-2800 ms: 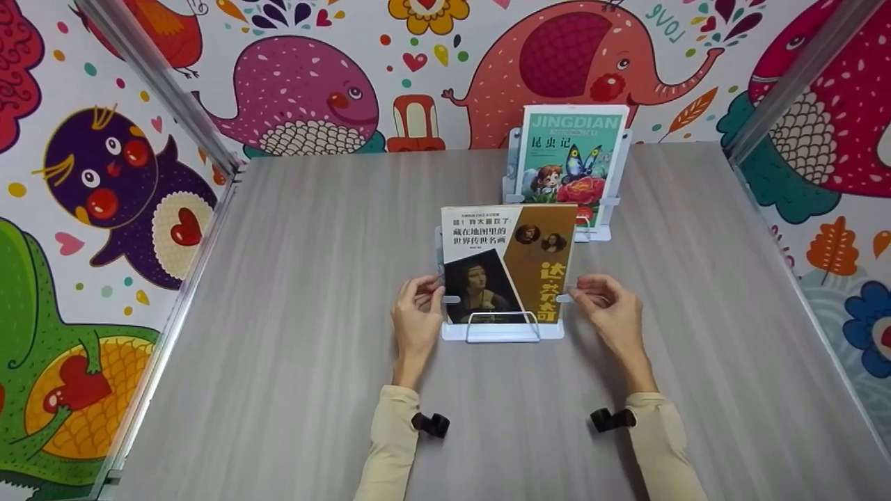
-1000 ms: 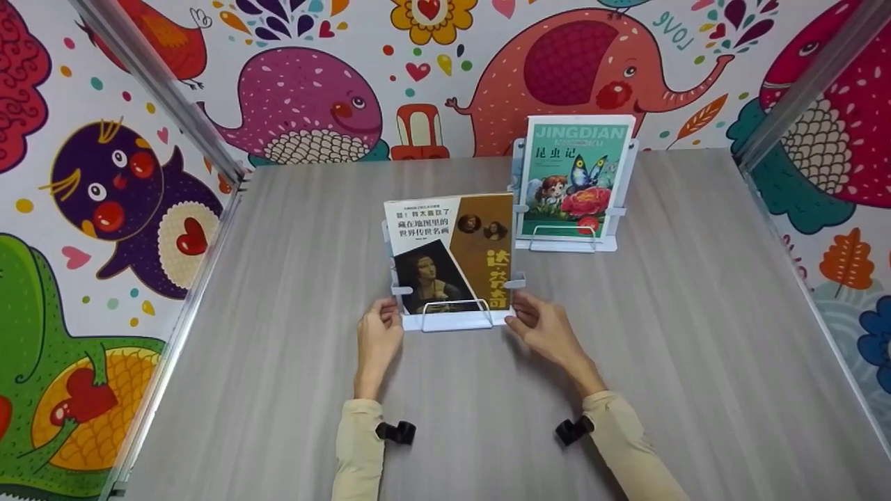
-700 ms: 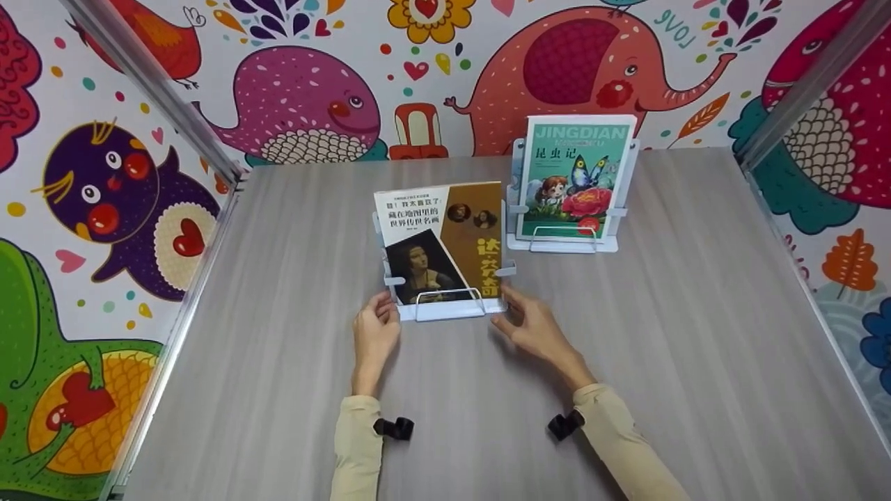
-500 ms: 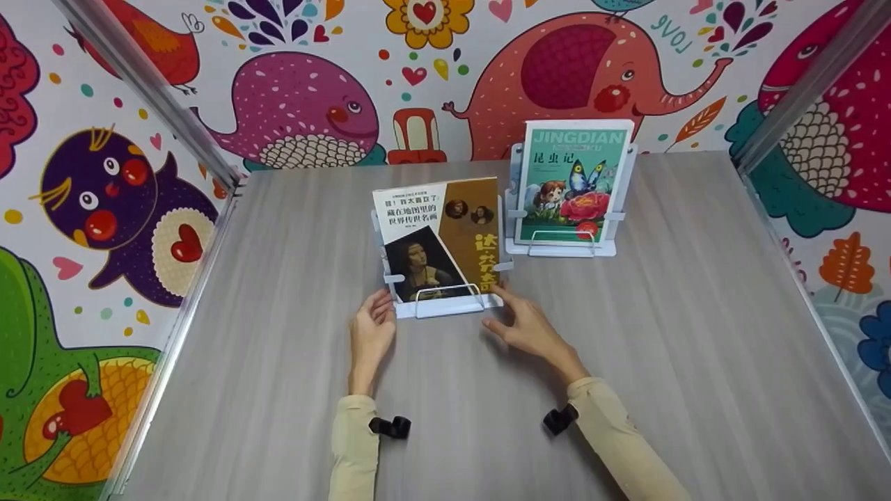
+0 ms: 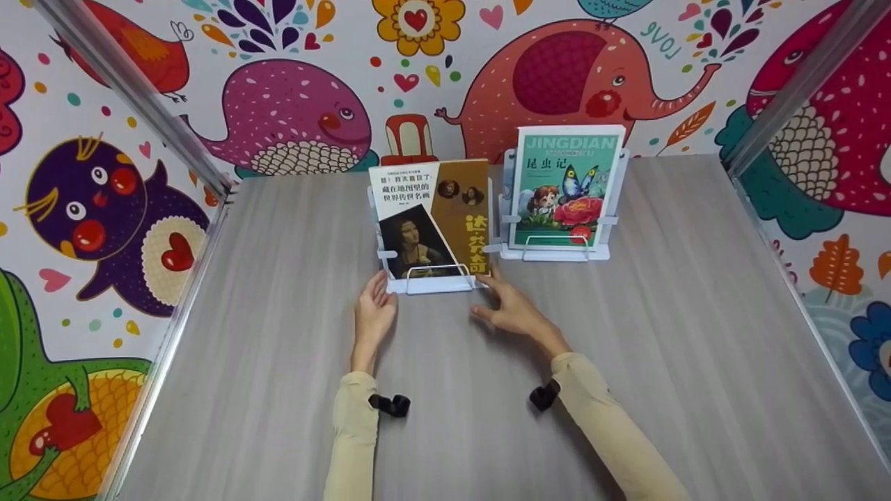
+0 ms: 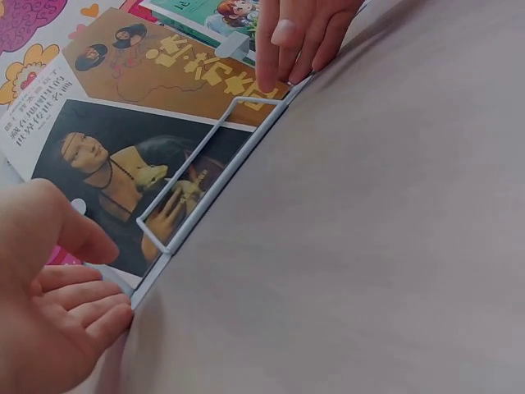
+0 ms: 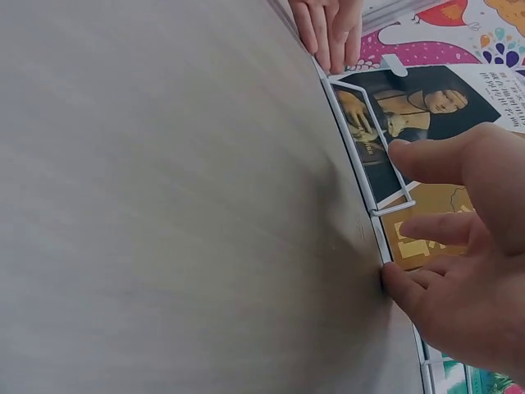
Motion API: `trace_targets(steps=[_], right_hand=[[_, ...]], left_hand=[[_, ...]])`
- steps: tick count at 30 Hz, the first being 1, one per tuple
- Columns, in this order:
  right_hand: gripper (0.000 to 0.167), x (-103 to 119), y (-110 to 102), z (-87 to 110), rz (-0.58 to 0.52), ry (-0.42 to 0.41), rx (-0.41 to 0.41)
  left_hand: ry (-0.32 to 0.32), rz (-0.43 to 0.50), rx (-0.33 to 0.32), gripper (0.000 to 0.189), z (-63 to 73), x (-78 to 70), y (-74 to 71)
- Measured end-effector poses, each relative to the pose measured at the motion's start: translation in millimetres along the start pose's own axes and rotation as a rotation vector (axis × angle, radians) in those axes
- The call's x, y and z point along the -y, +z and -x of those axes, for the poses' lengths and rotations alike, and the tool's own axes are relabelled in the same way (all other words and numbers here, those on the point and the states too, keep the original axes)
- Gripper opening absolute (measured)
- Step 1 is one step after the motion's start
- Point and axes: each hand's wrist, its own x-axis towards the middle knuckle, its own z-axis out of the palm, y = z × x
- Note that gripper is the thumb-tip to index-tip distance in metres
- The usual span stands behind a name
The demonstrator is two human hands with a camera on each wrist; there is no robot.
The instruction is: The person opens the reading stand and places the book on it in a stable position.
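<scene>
A brown-and-white book (image 5: pixel 456 223) with a portrait painting on its cover leans on a white metal book stand (image 5: pixel 440 285). In the head view my left hand (image 5: pixel 374 312) is at the stand's left front corner, fingers extended against the base, as the left wrist view also shows. My right hand (image 5: pixel 516 309) is at the right front corner. In the right wrist view, its lower fingertips touch the base's front edge, while thumb and index finger stretch over the wire lip (image 7: pixel 385 152). Neither hand curls round the stand.
Just right of this stand, a green book (image 5: pixel 567 188) with a butterfly and flower leans on a second white stand (image 5: pixel 553 255). Both stand on a grey wood-grain table (image 5: pixel 278 313). Cartoon-printed panels (image 5: pixel 299 104) enclose the back and sides, with metal posts (image 5: pixel 139 97) at the corners.
The brown-and-white book and its stand have moved left, then back toward the rear panel, ending beside the green book. Both hands travelled along, shifting from the side clips to the base; the fingers straightened.
</scene>
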Motion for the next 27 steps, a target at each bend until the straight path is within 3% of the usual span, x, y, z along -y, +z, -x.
trace_targets(steps=[10, 21, 27], right_hand=[[0.068, -1, 3, -13.3, -0.011, -0.018, -0.009], [0.069, -1, 2, -26.5, -0.011, 0.001, -0.025], [0.073, -6, 0, -26.1, -0.007, 0.011, -0.033]], left_hand=[[0.012, -0.019, 0.044, 0.064, -14.1, -0.2, 7.5], [0.043, -0.082, 0.033, 0.063, -20.9, -1.4, 15.1], [0.051, -0.052, 0.048, 0.062, -18.5, 2.3, 18.2]])
